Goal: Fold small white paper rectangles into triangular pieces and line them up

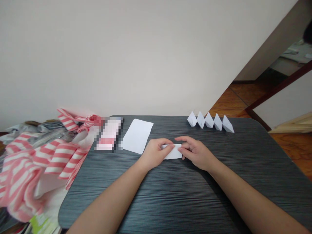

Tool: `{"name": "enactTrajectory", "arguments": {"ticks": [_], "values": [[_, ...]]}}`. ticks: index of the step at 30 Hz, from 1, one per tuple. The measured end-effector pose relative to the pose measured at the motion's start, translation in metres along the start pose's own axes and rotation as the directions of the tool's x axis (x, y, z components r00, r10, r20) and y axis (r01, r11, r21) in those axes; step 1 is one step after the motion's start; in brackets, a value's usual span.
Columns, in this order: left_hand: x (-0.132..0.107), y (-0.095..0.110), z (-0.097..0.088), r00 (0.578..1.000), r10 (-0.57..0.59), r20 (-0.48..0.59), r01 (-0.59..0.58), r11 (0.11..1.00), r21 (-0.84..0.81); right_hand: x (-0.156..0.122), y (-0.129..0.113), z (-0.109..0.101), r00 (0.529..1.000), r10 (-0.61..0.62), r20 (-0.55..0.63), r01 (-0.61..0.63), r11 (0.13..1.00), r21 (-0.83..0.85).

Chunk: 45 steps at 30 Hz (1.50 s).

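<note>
A small folded white paper (173, 154) lies on the dark striped table (170, 198) between my two hands. My left hand (156, 152) curls over its left end, thumb and fingers pressed on it. My right hand (195, 152) covers its right end, with fingers bent and pinching the paper's edge. A flat white sheet (137, 135) lies to the left of my hands, and a row of several folded white paper boats (211, 122) stands at the far edge of the table.
A heap of pink-and-white striped cloth (36, 169) and plastic bags spills over the table's left side. A blurred-out pink and white item (109, 134) lies beside the flat sheet. A white wall stands behind; wooden floor and a doorway lie to the right.
</note>
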<state>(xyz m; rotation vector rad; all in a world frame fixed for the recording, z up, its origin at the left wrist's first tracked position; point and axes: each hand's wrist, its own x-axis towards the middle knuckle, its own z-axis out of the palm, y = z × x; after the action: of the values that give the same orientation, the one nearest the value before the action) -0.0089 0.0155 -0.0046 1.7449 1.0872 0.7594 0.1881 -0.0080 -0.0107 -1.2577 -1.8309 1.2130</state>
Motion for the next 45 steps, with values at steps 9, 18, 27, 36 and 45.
{"name": "enactTrajectory", "arguments": {"ticks": [9, 18, 27, 36, 45], "values": [[-0.001, 0.001, 0.000, 1.000, 0.004, 0.003, -0.004, 1.000, 0.019, 0.000, -0.001, 0.001, 1.000, 0.006, -0.019, -0.007, 1.000, -0.024], [-0.002, 0.001, 0.002, 0.997, 0.025, 0.076, -0.028, 0.999, 0.041, 0.001, -0.010, -0.001, 0.999, 0.017, -0.051, -0.027, 0.979, -0.204], [-0.001, 0.000, 0.001, 0.997, 0.015, 0.071, -0.018, 0.999, 0.043, 0.001, -0.011, 0.001, 0.997, 0.024, -0.071, -0.040, 0.972, -0.232], [-0.001, 0.001, 0.001, 0.998, -0.007, 0.059, 0.007, 1.000, 0.007, 0.002, -0.015, -0.001, 0.997, -0.018, -0.077, -0.002, 0.966, -0.258], [0.000, 0.003, 0.000, 0.996, 0.024, 0.085, -0.025, 1.000, 0.011, 0.002, -0.013, -0.001, 0.997, -0.071, -0.043, 0.055, 0.952, -0.300]]}}
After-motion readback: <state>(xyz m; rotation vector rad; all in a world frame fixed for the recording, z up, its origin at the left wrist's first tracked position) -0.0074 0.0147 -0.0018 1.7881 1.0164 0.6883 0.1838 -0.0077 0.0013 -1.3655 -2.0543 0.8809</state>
